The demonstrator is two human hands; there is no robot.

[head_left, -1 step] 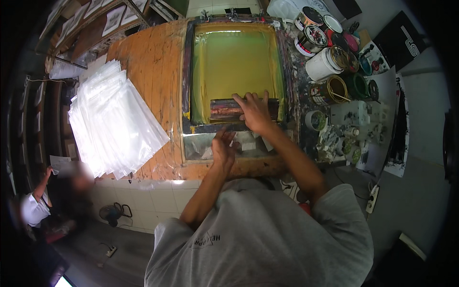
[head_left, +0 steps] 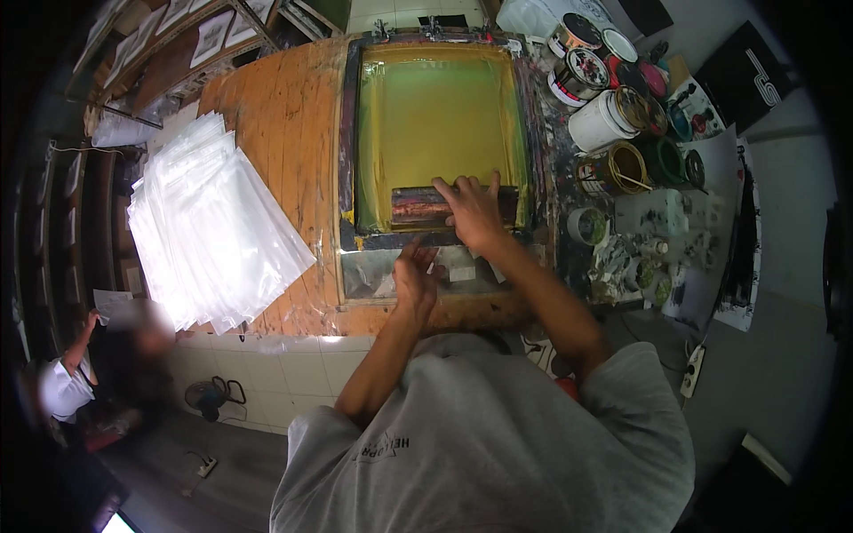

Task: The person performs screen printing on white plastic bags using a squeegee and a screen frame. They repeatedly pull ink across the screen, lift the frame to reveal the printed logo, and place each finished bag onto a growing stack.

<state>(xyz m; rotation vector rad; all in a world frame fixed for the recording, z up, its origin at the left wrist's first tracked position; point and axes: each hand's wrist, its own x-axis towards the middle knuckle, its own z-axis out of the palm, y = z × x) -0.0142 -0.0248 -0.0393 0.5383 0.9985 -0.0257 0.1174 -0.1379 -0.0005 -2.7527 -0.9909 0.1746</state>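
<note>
A printing screen [head_left: 435,115] with greenish-yellow mesh in a dark, ink-stained frame lies on the wooden table. Across the near end of its mesh rests a wide squeegee [head_left: 420,206], its face smeared dark and reddish-brown. My right hand [head_left: 476,215] grips the squeegee right of its middle, fingers spread over the far side. Just below the frame's near edge is my left hand [head_left: 416,277], its fingers extended and slightly apart. Its fingertips reach that edge; whether they press on it I cannot tell. Under the hands lies a greyish printing base [head_left: 364,275].
A stack of clear plastic bags [head_left: 213,222] covers the table's left part. Along the right stand ink tins [head_left: 613,164], a white bucket [head_left: 593,124] and cluttered small cups [head_left: 586,224]. Hinge clamps [head_left: 432,27] sit at the screen's far edge. Another person [head_left: 67,386] is at the far left.
</note>
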